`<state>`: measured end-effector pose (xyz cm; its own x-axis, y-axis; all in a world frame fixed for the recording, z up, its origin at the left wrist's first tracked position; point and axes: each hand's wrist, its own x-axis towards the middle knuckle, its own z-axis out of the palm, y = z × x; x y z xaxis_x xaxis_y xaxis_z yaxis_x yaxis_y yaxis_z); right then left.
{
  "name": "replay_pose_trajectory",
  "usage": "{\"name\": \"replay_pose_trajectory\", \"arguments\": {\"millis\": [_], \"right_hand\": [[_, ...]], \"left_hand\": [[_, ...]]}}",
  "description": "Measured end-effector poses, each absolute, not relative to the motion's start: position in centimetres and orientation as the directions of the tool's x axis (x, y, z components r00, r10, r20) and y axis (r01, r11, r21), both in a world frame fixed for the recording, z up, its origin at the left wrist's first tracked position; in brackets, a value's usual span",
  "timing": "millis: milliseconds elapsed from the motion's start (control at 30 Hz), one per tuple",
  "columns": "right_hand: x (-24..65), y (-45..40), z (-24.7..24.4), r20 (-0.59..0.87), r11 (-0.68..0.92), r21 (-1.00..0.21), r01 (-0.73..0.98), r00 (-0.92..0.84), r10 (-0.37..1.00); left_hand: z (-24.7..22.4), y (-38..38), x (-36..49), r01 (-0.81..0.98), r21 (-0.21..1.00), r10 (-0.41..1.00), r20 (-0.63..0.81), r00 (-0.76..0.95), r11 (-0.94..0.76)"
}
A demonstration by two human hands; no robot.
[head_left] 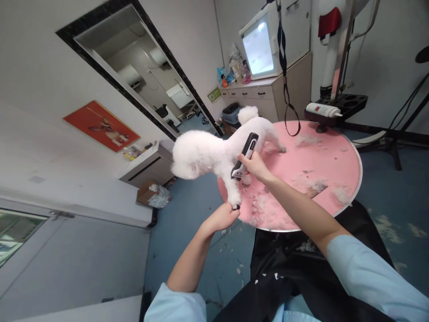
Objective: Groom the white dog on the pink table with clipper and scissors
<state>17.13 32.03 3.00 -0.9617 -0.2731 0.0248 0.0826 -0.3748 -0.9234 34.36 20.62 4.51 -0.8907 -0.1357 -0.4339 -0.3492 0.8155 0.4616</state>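
Note:
A fluffy white dog [204,152] stands at the left edge of a round pink table [321,163], its head toward the left. My left hand [223,218] is closed on the dog's front paw at the table's edge. In my right hand [256,166] is a black and silver clipper [248,147], with its blade end against the upper part of the dog's front leg. Loose white fur [264,208] lies scattered over the table.
A black grooming loop [292,118] hangs above the table's far side. Behind it on the right, a white bottle [323,110] lies on a black tray [351,103]. A comb [317,191] rests on the table near my right forearm.

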Motion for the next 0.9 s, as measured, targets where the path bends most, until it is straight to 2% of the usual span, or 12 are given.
{"name": "replay_pose_trajectory", "arguments": {"millis": [100, 267, 533, 667, 800, 833, 900], "right_hand": [[18.6, 32.3, 2.4, 0.057, -0.357, -0.932, 0.059, -0.951, -0.305], [20.0, 32.9, 2.3, 0.093, -0.304, -0.952, 0.029, -0.920, -0.380], [21.3, 33.7, 2.9, 0.134, -0.129, -0.988, -0.080, -0.863, -0.488], [21.9, 34.1, 3.2, 0.115, -0.108, -0.992, -0.069, -0.845, -0.521], [21.9, 34.3, 2.8, 0.084, -0.097, -0.995, -0.032, -0.797, -0.599], [21.6, 34.2, 2.7, 0.091, -0.125, -0.992, -0.022, -0.812, -0.576], [21.1, 34.1, 2.6, 0.121, -0.211, -0.977, -0.030, -0.894, -0.432]], "left_hand": [[4.0, 20.6, 34.5, -0.304, 0.405, -0.116, -0.425, -0.897, 0.862], [3.3, 20.4, 34.6, -0.269, 0.402, -0.103, -0.389, -0.915, 0.875], [3.3, 21.2, 34.7, -0.273, 0.347, -0.140, -0.363, -0.921, 0.897], [3.1, 21.2, 34.7, -0.249, 0.284, -0.139, -0.355, -0.924, 0.926], [2.9, 21.2, 34.5, -0.258, 0.275, -0.151, -0.358, -0.922, 0.926], [3.0, 21.2, 34.4, -0.259, 0.276, -0.151, -0.358, -0.921, 0.926], [3.0, 21.3, 34.3, -0.248, 0.264, -0.147, -0.352, -0.925, 0.932]]}}
